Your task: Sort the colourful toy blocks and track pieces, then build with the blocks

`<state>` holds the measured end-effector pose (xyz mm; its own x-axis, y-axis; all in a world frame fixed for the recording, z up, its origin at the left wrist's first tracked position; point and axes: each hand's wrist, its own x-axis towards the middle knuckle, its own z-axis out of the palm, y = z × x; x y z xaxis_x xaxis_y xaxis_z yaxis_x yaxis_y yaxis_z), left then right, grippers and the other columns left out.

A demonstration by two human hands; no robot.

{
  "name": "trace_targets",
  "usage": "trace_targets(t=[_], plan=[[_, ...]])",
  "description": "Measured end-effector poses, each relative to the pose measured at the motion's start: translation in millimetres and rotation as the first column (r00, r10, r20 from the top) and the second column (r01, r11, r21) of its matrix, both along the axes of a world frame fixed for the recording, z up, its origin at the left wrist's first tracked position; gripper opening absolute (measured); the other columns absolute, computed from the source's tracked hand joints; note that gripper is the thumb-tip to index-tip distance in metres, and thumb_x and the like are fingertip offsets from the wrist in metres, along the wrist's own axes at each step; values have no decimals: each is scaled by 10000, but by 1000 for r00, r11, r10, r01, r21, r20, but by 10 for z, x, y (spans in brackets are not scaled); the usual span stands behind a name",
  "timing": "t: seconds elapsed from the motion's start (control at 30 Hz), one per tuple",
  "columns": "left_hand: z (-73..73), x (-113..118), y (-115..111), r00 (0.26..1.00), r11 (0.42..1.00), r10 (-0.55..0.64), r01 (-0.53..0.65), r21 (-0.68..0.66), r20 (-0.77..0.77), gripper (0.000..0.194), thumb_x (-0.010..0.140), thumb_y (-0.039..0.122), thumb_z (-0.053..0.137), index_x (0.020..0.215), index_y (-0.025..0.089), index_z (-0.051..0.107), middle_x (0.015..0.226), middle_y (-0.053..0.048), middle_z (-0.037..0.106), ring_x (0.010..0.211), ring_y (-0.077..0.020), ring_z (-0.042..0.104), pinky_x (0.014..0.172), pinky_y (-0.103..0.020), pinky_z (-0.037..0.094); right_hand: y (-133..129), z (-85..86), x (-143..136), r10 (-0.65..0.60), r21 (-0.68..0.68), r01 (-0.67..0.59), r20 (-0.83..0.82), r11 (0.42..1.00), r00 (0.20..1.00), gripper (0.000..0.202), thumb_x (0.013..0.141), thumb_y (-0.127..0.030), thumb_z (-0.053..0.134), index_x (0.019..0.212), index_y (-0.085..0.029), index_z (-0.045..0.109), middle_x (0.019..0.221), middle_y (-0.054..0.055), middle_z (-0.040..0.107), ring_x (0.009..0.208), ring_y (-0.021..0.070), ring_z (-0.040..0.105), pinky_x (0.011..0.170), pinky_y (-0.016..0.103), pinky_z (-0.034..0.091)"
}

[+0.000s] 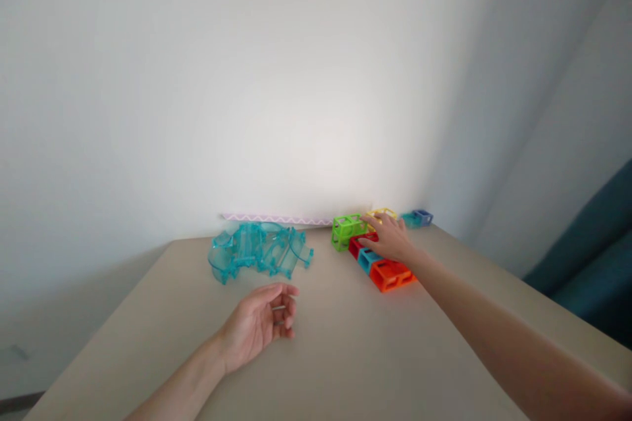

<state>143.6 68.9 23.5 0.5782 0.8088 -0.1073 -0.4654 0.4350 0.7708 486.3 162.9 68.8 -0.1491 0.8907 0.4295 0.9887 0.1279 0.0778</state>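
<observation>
My left hand (259, 322) rests palm up on the table, fingers loosely curled and apart, holding nothing. Just beyond it lies a pile of clear teal plastic track pieces (257, 250). My right hand (388, 237) reaches over the coloured open-frame blocks, its fingers spread above them. Under and around it are green blocks (345, 230), a red block (356, 247), a light blue block (368, 259), orange blocks (392, 275) and yellow blocks (385, 212). Whether its fingertips touch a block is hard to tell.
A pale strip with a zigzag pattern (276, 218) lies along the wall at the back of the table (320, 355). At the back right are a dark blue block (423, 216) and a small teal piece (409, 220). A teal curtain (592, 270) hangs at the right.
</observation>
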Motion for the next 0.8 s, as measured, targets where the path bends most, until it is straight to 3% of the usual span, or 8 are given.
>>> trace_targets(t=[0.23,0.4,0.57,0.73,0.77,0.8], plan=[[-14,-5,16,1000,1000,-9,9,-7,6,246,863,285,533,952,100,669,770,-75,597,616,-143,546,615,-325,495,294,207,-92,31,-98,-26,47,995,998,262,847,-313,526,1026,-191,674,1000,131,682,1065,320,531,951,521,308],[-16,-8,24,1000,1000,-4,4,-10,6,242,858,292,547,947,102,669,775,-79,605,615,-144,548,618,-328,494,290,227,-161,107,-135,-103,23,985,994,242,794,-187,506,945,-149,691,933,130,701,954,273,580,859,371,416],[17,2,11,1000,1000,6,-6,-14,-4,231,853,285,552,931,102,670,754,-72,605,599,-138,543,606,-321,494,-21,245,-218,316,-163,-318,-43,934,948,261,711,-129,500,903,-161,674,954,90,690,971,241,580,880,333,433],[33,2,-9,1000,1000,-2,2,-8,7,226,843,285,574,927,101,673,758,-71,607,604,-140,550,611,-320,492,-532,453,-361,554,-247,-565,-119,787,824,281,591,-91,487,774,-219,658,937,29,685,920,212,602,865,319,469],[31,1,-10,1000,1000,-2,2,-4,8,228,841,289,579,926,100,674,760,-73,609,606,-141,552,612,-321,491,-657,506,-401,607,-203,-632,-175,748,775,309,600,-85,478,809,-214,665,1001,44,673,951,219,600,870,327,473],[28,-1,-9,1000,1000,-3,3,1,7,230,840,292,581,927,100,674,762,-74,610,607,-142,553,613,-322,491,-791,554,-438,627,-96,-658,-227,747,745,326,633,-83,470,857,-210,669,1068,58,654,989,228,596,878,338,476]])
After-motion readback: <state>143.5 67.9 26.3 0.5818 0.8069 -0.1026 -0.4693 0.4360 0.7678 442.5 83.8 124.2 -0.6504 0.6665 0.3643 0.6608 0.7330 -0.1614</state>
